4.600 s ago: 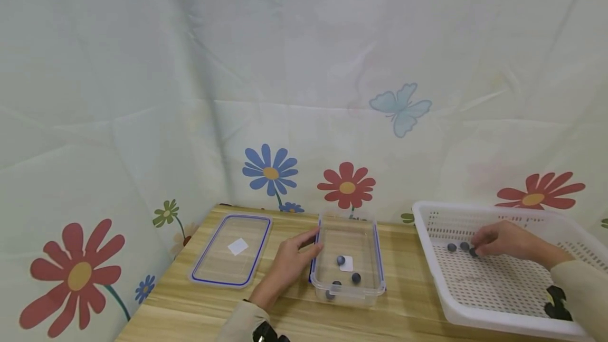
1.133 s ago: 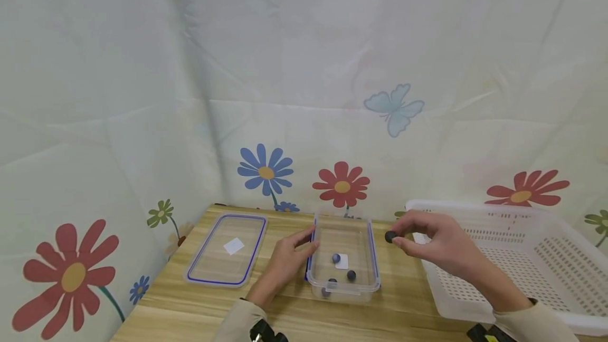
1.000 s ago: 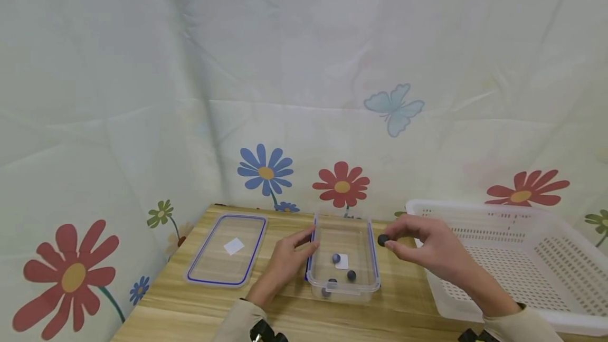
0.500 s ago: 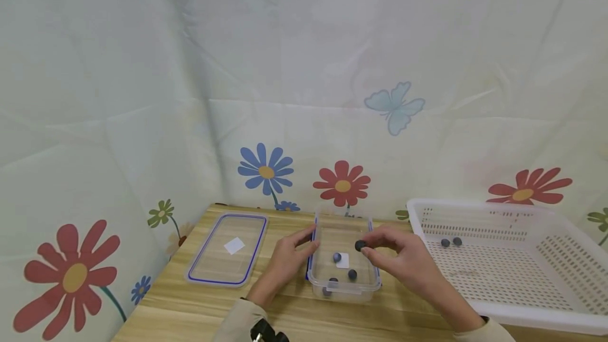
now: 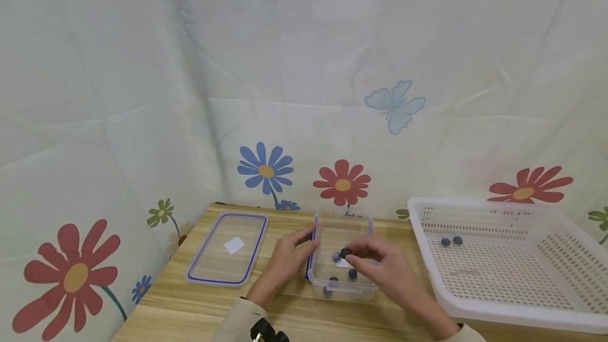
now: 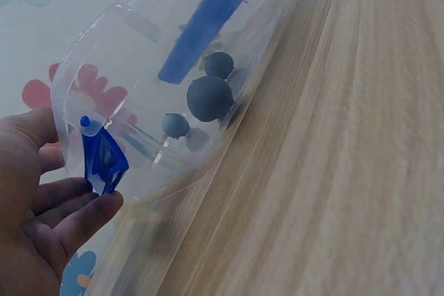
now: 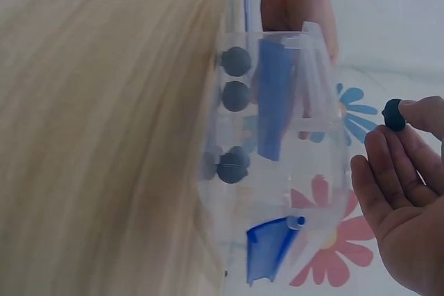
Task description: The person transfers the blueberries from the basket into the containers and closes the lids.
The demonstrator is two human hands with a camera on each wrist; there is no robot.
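My right hand (image 5: 387,268) pinches a dark blueberry (image 7: 395,114) between thumb and fingertips, over the clear plastic food container (image 5: 344,236). In the right wrist view, the held berry is above the container's rim. Inside the container lie three blueberries, one beside the white label and a darker blueberry (image 5: 352,273) nearer the front. My left hand (image 5: 287,260) touches the container's left side with extended fingers and thumb. In the left wrist view, its fingertips are at a blue side latch (image 6: 104,161).
Left of the container, its clear lid (image 5: 228,249) with a blue seal lies flat on the wooden table (image 5: 294,315). A white perforated basket (image 5: 499,307) stands at the right, with two blueberries (image 5: 451,241) near its back left corner. A flowered curtain hangs behind.
My right hand has taken a blueberry from the basket and carried it left, over and lower toward the container. Two berries are left in the basket. My left hand stays at the container.
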